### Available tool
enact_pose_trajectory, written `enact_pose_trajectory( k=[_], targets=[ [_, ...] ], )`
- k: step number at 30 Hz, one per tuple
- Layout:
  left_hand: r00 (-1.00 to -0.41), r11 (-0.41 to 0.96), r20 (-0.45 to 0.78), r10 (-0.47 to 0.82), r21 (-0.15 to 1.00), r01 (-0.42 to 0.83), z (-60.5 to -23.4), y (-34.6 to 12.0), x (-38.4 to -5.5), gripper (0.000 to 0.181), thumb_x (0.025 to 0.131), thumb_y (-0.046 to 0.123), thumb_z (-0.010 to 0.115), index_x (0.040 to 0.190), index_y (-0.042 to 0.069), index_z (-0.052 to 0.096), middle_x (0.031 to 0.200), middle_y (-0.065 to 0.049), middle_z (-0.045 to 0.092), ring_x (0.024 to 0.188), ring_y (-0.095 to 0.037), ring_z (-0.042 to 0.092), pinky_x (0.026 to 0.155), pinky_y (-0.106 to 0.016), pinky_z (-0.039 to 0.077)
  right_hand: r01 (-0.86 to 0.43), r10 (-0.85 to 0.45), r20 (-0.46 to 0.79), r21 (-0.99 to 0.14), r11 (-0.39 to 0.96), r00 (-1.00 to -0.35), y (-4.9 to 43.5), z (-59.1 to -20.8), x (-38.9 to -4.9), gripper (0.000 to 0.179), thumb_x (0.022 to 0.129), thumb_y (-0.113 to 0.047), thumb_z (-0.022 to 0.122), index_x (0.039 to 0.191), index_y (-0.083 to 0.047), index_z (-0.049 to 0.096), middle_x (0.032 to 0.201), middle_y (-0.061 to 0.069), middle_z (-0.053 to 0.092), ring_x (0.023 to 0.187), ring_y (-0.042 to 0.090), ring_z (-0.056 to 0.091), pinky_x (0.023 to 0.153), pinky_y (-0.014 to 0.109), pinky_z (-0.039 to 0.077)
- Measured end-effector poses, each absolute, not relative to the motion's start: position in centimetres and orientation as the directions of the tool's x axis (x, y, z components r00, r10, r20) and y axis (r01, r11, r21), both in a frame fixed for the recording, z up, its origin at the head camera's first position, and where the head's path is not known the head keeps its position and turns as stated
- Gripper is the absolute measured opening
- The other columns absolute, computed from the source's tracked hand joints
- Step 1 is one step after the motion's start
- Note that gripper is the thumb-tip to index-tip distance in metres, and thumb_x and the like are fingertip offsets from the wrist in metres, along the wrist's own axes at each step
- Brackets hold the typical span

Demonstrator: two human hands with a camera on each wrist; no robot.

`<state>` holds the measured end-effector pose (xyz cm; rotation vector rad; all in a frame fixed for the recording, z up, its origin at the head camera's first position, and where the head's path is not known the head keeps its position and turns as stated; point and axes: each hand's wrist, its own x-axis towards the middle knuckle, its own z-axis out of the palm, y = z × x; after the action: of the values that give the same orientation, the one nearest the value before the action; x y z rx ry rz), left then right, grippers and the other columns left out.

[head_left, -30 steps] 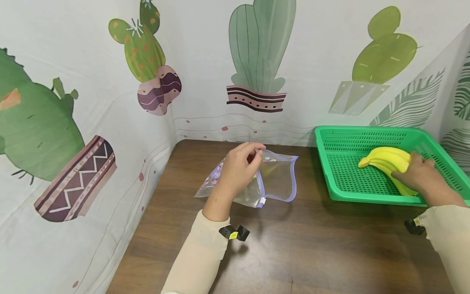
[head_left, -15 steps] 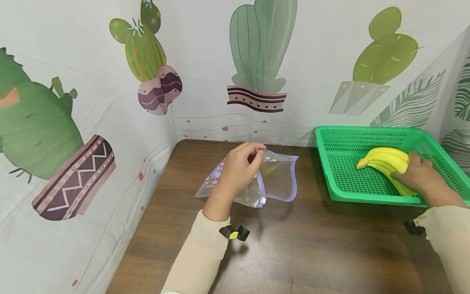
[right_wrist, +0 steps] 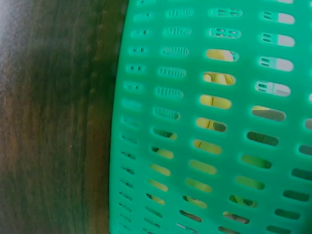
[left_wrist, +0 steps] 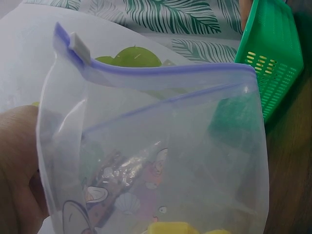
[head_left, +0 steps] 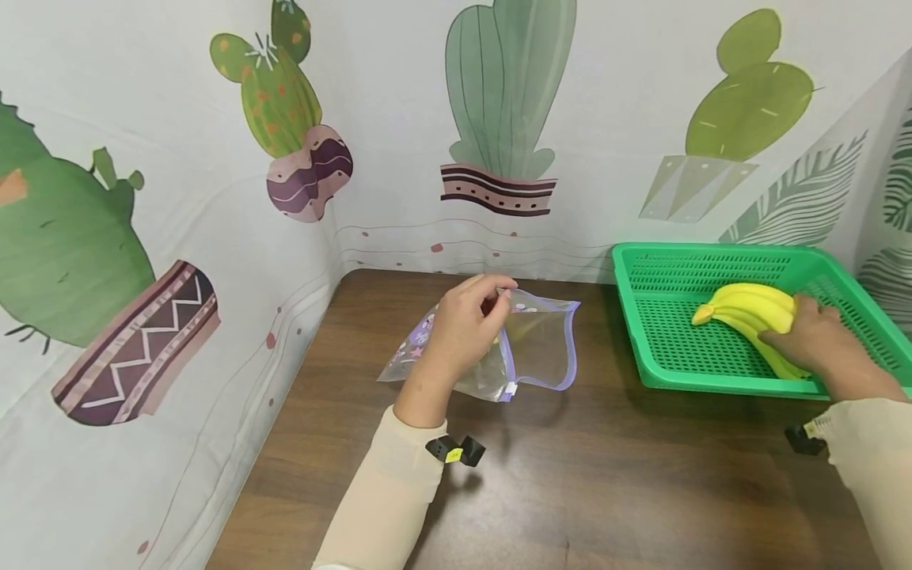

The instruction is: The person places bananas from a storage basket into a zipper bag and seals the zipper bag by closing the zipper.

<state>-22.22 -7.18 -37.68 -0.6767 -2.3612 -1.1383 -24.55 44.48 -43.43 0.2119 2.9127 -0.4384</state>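
Observation:
A clear zip bag (head_left: 545,348) with a purple border and printed pictures stands with its mouth spread on the brown table. My left hand (head_left: 459,328) pinches its upper edge between thumb and fingers. The white slider (left_wrist: 79,48) sits at one end of the purple zip. Low inside the bag, something yellow (left_wrist: 171,228) shows, mostly cut off by the frame. A bunch of yellow bananas (head_left: 755,313) lies in the green basket (head_left: 727,385) at the right. Over its right side, my right hand (head_left: 819,340) grips the bunch; some fingertips are hidden.
Behind the table (head_left: 606,491) hangs a white cloth (head_left: 392,142) printed with cacti and leaves. The basket's back rim is close to it. In the right wrist view, the slotted basket wall blocks most of the sight of the bananas and hand.

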Motion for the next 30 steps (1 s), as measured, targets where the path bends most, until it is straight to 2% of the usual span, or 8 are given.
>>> enact_pose_trajectory(
  k=[9,17,24,30],
  targets=[
    [-0.788,0.543,0.568,0.239,0.594,0.593,-37.6,-7.13,-22.24,0.02,0.097,0.013,0.057,0.108,0.009,0.074,0.075,0.0,0.056,0.068,-0.01,0.049,0.062,-0.023,0.041,0.155,0.115,-0.158,-0.265,0.952,-0.981,44.41,-43.52,-24.62,0.099,0.099,-0.042,0.053,0.148,0.021,-0.005,0.121,0.054,0.022,0.095,0.058,0.039,0.069,0.063,0.041],
    [-0.794,0.549,0.559,0.24,0.597,0.586,-37.6,-7.13,-22.23,0.02,0.098,0.014,0.057,0.109,0.01,0.074,0.074,0.001,0.056,0.068,-0.01,0.049,0.062,-0.023,0.041,0.177,0.148,-0.123,-0.269,0.947,-0.981,44.0,-43.53,-24.68,0.101,0.098,-0.041,0.054,0.151,0.018,-0.009,0.128,0.057,0.016,0.107,0.065,0.033,0.081,0.071,0.039],
    [-0.794,0.552,0.56,0.238,0.594,0.585,-37.62,-7.1,-22.24,0.02,0.098,0.015,0.057,0.108,0.011,0.074,0.075,0.001,0.056,0.068,-0.01,0.049,0.063,-0.023,0.042,0.164,0.158,-0.043,-0.289,0.943,-0.986,44.17,-43.48,-24.56,0.098,0.099,-0.043,0.051,0.152,0.016,-0.005,0.13,0.054,0.019,0.101,0.058,0.036,0.074,0.067,0.039],
    [-0.79,0.548,0.565,0.238,0.594,0.589,-37.73,-7.13,-22.29,0.02,0.098,0.015,0.058,0.108,0.011,0.074,0.074,0.001,0.055,0.068,-0.01,0.049,0.062,-0.023,0.041,0.161,0.17,0.006,-0.291,0.943,-0.985,43.68,-43.18,-24.45,0.097,0.099,-0.043,0.05,0.154,0.013,-0.006,0.136,0.055,0.016,0.102,0.059,0.035,0.074,0.069,0.039]
  ],
)
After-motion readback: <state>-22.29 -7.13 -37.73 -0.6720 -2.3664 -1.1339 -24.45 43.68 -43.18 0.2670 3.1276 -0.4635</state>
